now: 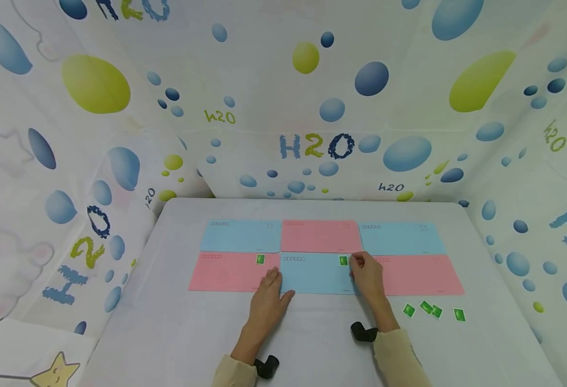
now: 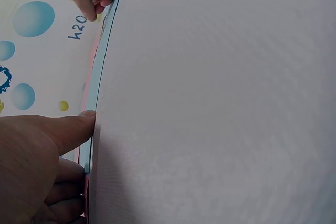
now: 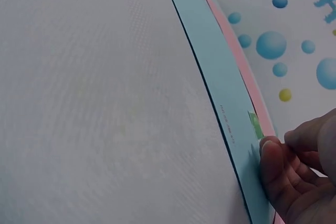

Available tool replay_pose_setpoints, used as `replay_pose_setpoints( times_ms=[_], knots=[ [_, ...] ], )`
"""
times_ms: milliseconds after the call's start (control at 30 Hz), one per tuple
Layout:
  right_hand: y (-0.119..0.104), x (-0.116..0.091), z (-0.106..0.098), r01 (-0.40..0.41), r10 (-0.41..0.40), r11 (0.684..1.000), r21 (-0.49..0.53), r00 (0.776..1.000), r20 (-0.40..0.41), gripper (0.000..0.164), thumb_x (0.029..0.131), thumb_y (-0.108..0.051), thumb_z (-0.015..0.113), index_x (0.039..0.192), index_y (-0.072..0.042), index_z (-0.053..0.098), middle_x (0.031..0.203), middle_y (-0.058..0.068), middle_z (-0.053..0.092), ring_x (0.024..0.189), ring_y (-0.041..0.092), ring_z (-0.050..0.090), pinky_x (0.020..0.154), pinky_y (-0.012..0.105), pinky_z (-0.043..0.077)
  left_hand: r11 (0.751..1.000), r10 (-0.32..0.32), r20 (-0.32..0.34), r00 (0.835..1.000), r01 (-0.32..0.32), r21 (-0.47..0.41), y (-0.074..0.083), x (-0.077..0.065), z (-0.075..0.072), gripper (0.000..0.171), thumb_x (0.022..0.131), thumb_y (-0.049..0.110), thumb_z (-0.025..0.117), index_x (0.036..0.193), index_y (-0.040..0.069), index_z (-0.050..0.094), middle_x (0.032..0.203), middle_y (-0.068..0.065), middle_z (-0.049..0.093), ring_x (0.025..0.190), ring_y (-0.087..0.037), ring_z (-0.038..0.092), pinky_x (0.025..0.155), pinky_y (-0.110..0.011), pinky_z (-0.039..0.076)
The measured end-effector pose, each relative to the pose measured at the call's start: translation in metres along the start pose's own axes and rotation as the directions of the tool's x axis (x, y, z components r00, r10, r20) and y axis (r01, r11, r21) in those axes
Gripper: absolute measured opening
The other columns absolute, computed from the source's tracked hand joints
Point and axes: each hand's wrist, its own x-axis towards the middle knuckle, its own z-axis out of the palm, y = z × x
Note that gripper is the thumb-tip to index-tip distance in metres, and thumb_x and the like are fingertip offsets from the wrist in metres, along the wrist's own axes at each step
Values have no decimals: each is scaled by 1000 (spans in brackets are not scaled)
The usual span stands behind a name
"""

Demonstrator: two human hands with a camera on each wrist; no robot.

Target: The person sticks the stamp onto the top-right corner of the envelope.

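Observation:
My right hand (image 1: 367,273) has its fingers curled, with thumb and fingertips pinching at the right edge of a small green stamp (image 1: 343,260). That stamp lies over the upper right corner of the middle blue envelope (image 1: 312,277); the right wrist view shows the stamp (image 3: 255,124) right at the fingertips. My left hand (image 1: 266,295) rests with straight fingers on the right part of the near left pink envelope (image 1: 220,277), its thumb at the blue envelope's lower edge. Another green stamp (image 1: 260,259) sits on that pink envelope's upper right corner.
Behind lie a blue envelope (image 1: 239,236), a pink one (image 1: 319,236) and another blue one (image 1: 401,239). At the near right is a pink envelope (image 1: 423,275). Several loose stamps (image 1: 459,315) lie in front of it on the white table (image 1: 322,344). Patterned cloth hangs around.

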Motion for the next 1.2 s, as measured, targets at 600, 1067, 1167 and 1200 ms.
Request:
replay_pose_setpoints(
  times_ms=[600,1067,1167,1200],
  knots=[
    [-7,-7,-16,-31,31,999,-22,999,-11,22,100,-16,58,110,2,66,86,16,67,63,15,62,55,18,50,1000,-10,-4,1000,10,-6,0,0,0,61,93,29,71,136,-10,56,149,-22,51,142,-36,46,117,-48,39],
    [-8,-18,-31,-34,31,997,-75,999,-44,27,100,-23,61,111,1,67,93,17,70,67,13,62,57,18,50,1000,-18,2,1000,18,-1,0,0,1,61,92,29,72,136,-10,56,149,-21,51,142,-35,47,116,-48,40],
    [-9,-21,-35,-33,29,996,-84,998,-51,26,100,-23,60,110,0,67,93,17,70,67,12,62,57,18,48,1000,-25,6,1000,25,0,-1,0,2,61,92,29,72,136,-10,56,150,-21,51,142,-35,47,116,-48,40],
    [-9,-23,-37,-33,28,996,-88,998,-52,27,100,-23,60,110,0,67,93,16,69,67,12,62,56,19,47,1000,-27,7,1000,27,-1,-1,0,2,61,92,29,72,136,-10,56,150,-21,51,142,-35,47,117,-48,39]
  ],
)
